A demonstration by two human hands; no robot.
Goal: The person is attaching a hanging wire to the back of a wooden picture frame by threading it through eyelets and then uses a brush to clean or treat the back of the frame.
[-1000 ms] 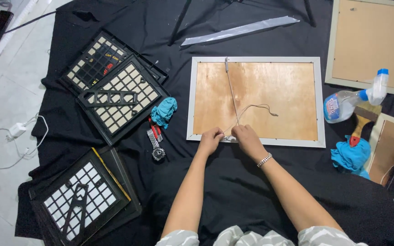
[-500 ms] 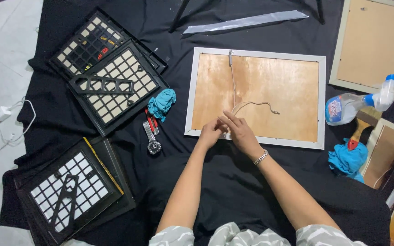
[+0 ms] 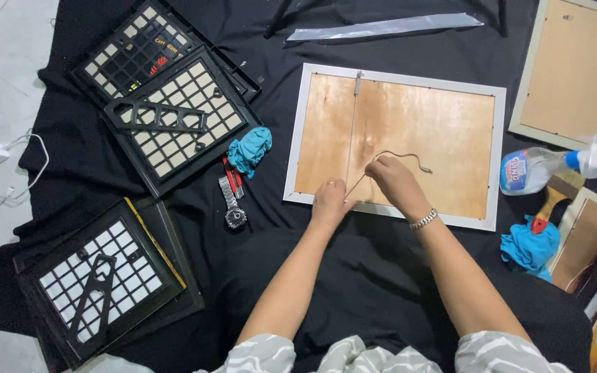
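A white picture frame [image 3: 499, 159] lies face down on the black cloth, its brown backing board up. A thin hanging wire [image 3: 351, 131] runs from a clip at the top edge down to the bottom edge, and its loose end curls across the board. My left hand [image 3: 329, 201] pinches the wire at the frame's lower edge. My right hand [image 3: 394, 181], with a bracelet on the wrist, grips the wire's loop just right of it.
Black grid frames [image 3: 174, 124] are stacked at upper left, another [image 3: 98, 283] at lower left. A blue rag [image 3: 250, 150] and pliers [image 3: 231, 193] lie left of the frame. A spray bottle [image 3: 554, 166], a brush, a blue cloth [image 3: 530, 245] and more frames sit at right.
Both hands have shifted slightly along the frame's bottom edge, and my right hand has pulled the wire's loose end up into a loop. The camera view has moved closer.
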